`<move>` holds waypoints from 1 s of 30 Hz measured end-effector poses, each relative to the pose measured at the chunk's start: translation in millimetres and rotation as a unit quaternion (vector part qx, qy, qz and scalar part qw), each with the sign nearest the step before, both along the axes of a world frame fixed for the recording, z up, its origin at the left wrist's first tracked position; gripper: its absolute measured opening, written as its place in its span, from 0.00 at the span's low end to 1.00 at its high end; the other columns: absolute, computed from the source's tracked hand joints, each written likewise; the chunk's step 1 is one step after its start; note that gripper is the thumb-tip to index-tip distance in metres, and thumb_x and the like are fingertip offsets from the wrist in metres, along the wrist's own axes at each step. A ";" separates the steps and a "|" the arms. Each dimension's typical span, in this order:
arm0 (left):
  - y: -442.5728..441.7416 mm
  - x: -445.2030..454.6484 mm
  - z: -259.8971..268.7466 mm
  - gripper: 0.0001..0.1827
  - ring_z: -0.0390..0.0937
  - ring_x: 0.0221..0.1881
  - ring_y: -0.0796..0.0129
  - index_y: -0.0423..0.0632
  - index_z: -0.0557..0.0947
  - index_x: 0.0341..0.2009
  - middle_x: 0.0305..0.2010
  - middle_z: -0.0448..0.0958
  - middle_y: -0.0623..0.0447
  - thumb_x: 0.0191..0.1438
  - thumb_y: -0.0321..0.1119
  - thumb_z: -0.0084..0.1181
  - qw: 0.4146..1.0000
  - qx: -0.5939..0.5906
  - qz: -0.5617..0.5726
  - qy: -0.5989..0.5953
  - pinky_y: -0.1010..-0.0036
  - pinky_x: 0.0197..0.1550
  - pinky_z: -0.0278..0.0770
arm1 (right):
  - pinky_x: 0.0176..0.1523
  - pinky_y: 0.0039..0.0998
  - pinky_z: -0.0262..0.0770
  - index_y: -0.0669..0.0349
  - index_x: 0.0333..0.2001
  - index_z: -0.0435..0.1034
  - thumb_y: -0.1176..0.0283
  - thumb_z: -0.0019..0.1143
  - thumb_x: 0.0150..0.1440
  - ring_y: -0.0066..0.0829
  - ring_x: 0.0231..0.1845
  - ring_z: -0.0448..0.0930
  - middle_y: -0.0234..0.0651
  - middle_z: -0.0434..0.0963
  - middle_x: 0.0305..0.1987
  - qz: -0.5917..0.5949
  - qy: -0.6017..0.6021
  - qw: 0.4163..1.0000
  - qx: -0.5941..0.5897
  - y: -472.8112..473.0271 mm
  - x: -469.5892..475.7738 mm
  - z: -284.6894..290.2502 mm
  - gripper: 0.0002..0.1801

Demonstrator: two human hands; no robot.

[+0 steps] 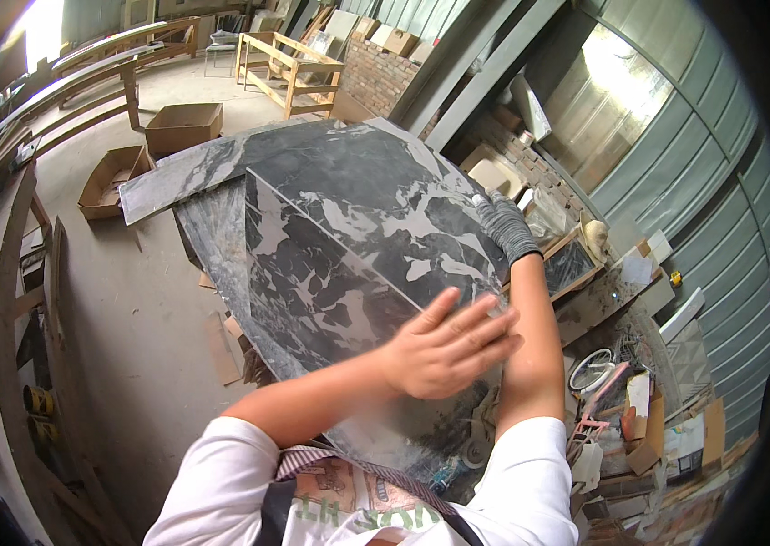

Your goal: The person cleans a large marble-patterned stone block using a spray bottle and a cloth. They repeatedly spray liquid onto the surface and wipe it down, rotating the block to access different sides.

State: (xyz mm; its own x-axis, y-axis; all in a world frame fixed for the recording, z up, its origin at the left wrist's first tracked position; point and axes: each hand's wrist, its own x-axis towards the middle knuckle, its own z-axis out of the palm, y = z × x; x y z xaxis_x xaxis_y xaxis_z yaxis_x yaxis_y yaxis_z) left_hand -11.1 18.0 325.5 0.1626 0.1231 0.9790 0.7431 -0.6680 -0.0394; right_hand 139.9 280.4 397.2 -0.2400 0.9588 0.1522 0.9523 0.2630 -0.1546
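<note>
A black-and-white marble slab (358, 170) lies in front of me. A straight pale edge divides it from a second patterned marble panel (310, 273) on its near left side. My right hand (504, 225), in a grey knitted glove with pale fingertips, rests on the slab's right edge with its fingers extended. My left hand (450, 348) is bare and slightly blurred. It is held above the near part of the stone, close to my right forearm, with its fingers apart and nothing in them. A grey-veined stone strip (187, 170) juts out at the far left corner.
Open cardboard boxes (183, 128) stand on the floor beyond the stone. Wooden frames (289, 75) are farther back. A dusty blue object (450, 471) and a round disc (475, 452) lie near my waist. To the right are piled scraps, cartons (648, 437) and a small wheel (592, 370).
</note>
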 end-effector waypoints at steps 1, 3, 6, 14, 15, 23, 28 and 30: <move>8.1 -15.7 -3.0 0.23 0.66 0.68 0.52 0.52 0.80 0.55 0.63 0.73 0.46 0.53 0.37 0.52 1.000 0.003 -0.024 -0.012 0.51 0.74 0.47 | 0.74 0.42 0.51 0.58 0.68 0.59 0.38 0.35 0.62 0.50 0.73 0.59 0.55 0.61 0.70 -0.008 -0.008 1.000 0.009 -2.6 5.6 -3.5 0.42; 33.5 -70.7 -10.7 0.20 0.67 0.67 0.50 0.51 0.81 0.53 0.62 0.74 0.44 0.55 0.33 0.53 0.990 -0.037 0.062 -0.118 0.50 0.72 0.50 | 0.74 0.42 0.51 0.58 0.69 0.58 0.37 0.35 0.61 0.50 0.73 0.60 0.55 0.61 0.70 -0.016 -0.017 0.999 0.031 -1.5 10.6 -6.6 0.43; 40.2 -124.8 -6.0 0.17 0.67 0.66 0.47 0.50 0.81 0.50 0.60 0.74 0.42 0.55 0.30 0.55 0.967 -0.040 0.197 -0.157 0.49 0.70 0.54 | 0.75 0.42 0.50 0.58 0.69 0.58 0.37 0.34 0.62 0.49 0.73 0.59 0.54 0.60 0.71 -0.039 -0.020 0.999 0.004 -5.3 3.9 -8.7 0.43; -2.0 -14.2 8.5 0.26 0.57 0.74 0.52 0.55 0.78 0.58 0.71 0.64 0.46 0.52 0.38 0.53 0.997 -0.069 0.014 0.006 0.50 0.75 0.40 | 0.68 0.41 0.62 0.65 0.61 0.67 0.44 0.45 0.61 0.53 0.65 0.69 0.58 0.70 0.62 0.053 0.074 0.993 0.077 10.6 16.9 -13.0 0.38; 11.6 -38.3 0.4 0.24 0.59 0.73 0.53 0.57 0.80 0.55 0.69 0.67 0.47 0.51 0.37 0.53 0.999 -0.045 0.027 0.010 0.48 0.75 0.40 | 0.68 0.41 0.62 0.65 0.61 0.67 0.44 0.45 0.61 0.53 0.65 0.69 0.58 0.70 0.62 0.045 0.070 0.994 0.074 9.8 17.9 -13.9 0.37; 65.1 -142.1 -6.8 0.20 0.67 0.67 0.53 0.49 0.80 0.52 0.61 0.75 0.45 0.53 0.27 0.51 0.967 -0.016 0.199 -0.158 0.52 0.74 0.46 | 0.70 0.41 0.60 0.67 0.62 0.65 0.44 0.44 0.61 0.55 0.67 0.66 0.60 0.67 0.64 0.037 0.060 0.995 0.066 20.9 24.5 -18.2 0.39; 0.6 -51.0 1.2 0.25 0.64 0.69 0.53 0.56 0.80 0.54 0.64 0.71 0.49 0.47 0.36 0.56 0.996 -0.048 -0.062 0.051 0.50 0.73 0.49 | 0.68 0.41 0.62 0.66 0.61 0.66 0.46 0.49 0.61 0.53 0.65 0.68 0.58 0.69 0.62 0.080 0.102 0.989 0.074 22.3 33.3 -23.1 0.37; 27.0 -100.0 2.1 0.24 0.70 0.64 0.53 0.54 0.81 0.52 0.61 0.73 0.50 0.47 0.36 0.57 0.999 -0.035 -0.015 0.033 0.50 0.72 0.54 | 0.67 0.40 0.63 0.66 0.61 0.66 0.47 0.50 0.62 0.52 0.64 0.69 0.57 0.70 0.62 0.083 0.109 0.987 0.079 26.6 41.9 -26.0 0.36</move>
State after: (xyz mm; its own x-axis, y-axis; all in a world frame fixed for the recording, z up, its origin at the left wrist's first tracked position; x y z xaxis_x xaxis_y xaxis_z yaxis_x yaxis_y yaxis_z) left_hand -111.1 45.0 327.5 0.2317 0.1851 0.9550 0.7204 -0.6924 -0.0406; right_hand 181.8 307.0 371.2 -0.3371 0.8690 0.3623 0.8429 0.4500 -0.2949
